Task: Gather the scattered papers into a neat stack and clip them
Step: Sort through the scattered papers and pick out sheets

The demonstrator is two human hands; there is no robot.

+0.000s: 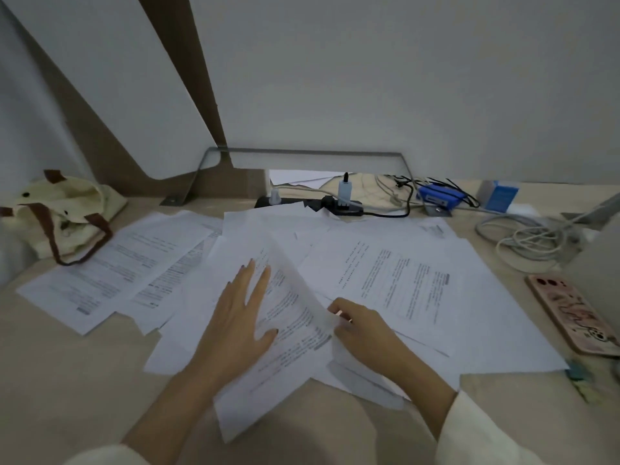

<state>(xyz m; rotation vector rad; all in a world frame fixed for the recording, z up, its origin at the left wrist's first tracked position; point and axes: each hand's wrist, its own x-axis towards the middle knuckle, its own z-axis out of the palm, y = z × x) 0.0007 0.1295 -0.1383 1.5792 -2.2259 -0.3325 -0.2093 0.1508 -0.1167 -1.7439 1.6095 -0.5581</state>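
**Two hands working in the middle of the scattered sheets**

The thin white printed papers (pixel 110 270) are lying loose and overlapping across the middle of the smooth beige table (pixel 67 364), from the left part to the right part. The sheets on the left are pointing with their long axis from near left to far right. A flat sheet on the right (pixel 396 286) is turned so that its lines of print are running from near to far.

The left hand (pixel 240 310) is lying flat on the central sheet, with straight fingers a little spread, and is pressing it down. The long axis of this sheet is running from near to far. The right hand (pixel 362 327) is pinching the edge of one soft, half-transparent sheet (pixel 302 293), which is curving upward between the two hands.

A soft cream cloth bag with brown handles (pixel 63 216) is sitting at the far left, touching the papers. A black power strip (pixel 308 204) is lying at the far edge, a loose coil of white cable (pixel 530 239) at the far right, and a phone in a glossy pink case (pixel 570 313) at the right, just beside the papers.
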